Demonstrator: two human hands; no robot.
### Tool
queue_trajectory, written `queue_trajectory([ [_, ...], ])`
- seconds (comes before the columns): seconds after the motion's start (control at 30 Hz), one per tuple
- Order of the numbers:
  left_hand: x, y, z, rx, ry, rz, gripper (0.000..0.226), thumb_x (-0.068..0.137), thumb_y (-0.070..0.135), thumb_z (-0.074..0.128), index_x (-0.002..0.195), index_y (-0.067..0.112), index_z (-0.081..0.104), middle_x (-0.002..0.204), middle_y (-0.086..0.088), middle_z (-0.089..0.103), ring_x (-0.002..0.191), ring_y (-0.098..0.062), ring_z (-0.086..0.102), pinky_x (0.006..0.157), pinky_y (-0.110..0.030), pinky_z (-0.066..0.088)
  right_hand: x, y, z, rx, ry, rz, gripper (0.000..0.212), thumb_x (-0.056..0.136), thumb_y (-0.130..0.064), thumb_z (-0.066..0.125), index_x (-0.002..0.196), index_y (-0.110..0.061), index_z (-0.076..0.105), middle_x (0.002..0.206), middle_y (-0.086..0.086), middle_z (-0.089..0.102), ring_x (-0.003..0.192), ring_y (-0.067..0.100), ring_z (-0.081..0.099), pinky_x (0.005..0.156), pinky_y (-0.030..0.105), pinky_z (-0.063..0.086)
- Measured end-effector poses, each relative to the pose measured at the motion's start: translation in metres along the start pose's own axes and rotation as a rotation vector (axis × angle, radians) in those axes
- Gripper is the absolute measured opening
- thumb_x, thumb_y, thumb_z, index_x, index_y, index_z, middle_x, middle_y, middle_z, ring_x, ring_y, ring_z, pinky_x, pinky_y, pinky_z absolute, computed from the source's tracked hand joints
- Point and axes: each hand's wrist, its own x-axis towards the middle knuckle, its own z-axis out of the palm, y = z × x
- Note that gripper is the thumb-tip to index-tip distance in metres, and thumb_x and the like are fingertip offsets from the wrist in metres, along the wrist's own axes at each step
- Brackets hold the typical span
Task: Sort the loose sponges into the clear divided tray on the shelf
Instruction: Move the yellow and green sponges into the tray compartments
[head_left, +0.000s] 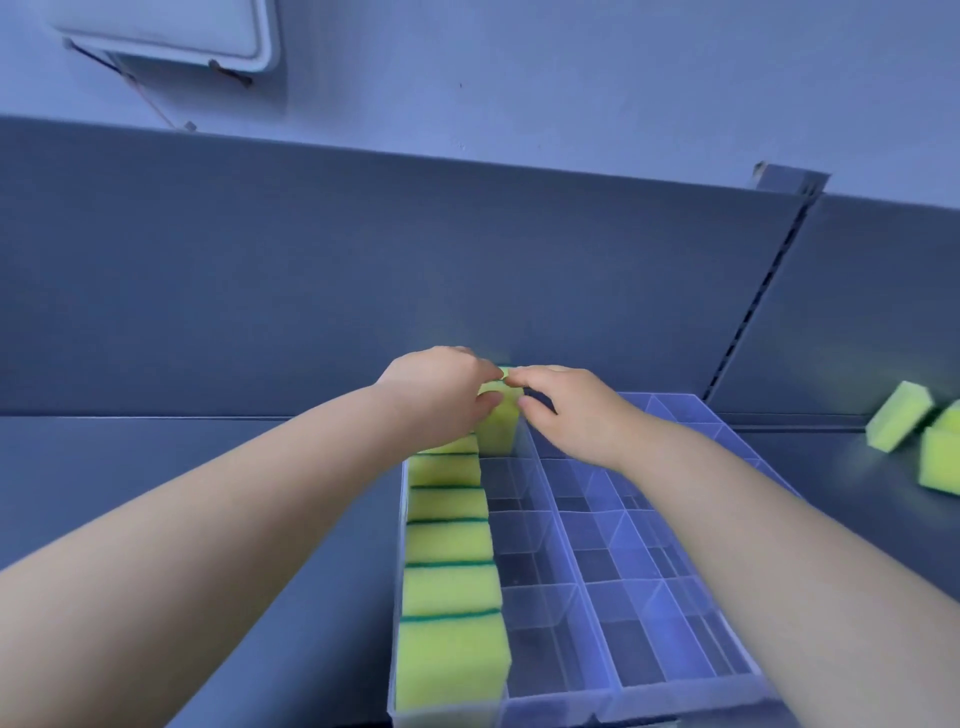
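While left hand (441, 395) and right hand (576, 415) both pinch the sponge (501, 428), grips closed on its top, it stands upright at the far end of the tray (550, 693), beside the full left column (449, 540). Push straight down, square to dividers (560, 525).

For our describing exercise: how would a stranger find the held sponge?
Find the tray on the shelf; sponges line its left side. At that row's far end, one sponge stands taller than the others, pinched by left hand and right hand.
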Motion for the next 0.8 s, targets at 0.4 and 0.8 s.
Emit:
queue_trajectory([
  [0.4, -0.090, 0.158, 0.005, 0.024, 0.107, 0.122, 0.043, 0.097, 0.044, 0.033, 0.139, 0.034, 0.037, 0.130, 0.005, 0.050, 0.117, -0.018, 0.049, 0.081, -0.030, 0.043, -0.186, 0.033, -0.038, 0.057, 0.174, 0.073, 0.039, 0.096, -0.027, 0.043, 0.135, -0.025, 0.044, 0.142, -0.011, 0.041, 0.131, 0.005, 0.034, 0.101, 0.016, 0.024],
  [0.8, -0.202, 0.388, 0.119, -0.225, 0.099, 0.456, 0.037, 0.094, 0.038, 0.044, 0.125, 0.022, 0.058, 0.117, 0.000, 0.064, 0.106, -0.024, 0.060, 0.081, -0.035, 0.052, -0.487, 0.111, -0.022, 0.077, 0.311, 0.495, 0.039, 0.095, -0.027, 0.045, 0.134, -0.021, 0.045, 0.139, -0.004, 0.045, 0.125, 0.011, 0.042, 0.103, 0.025, 0.033],
])
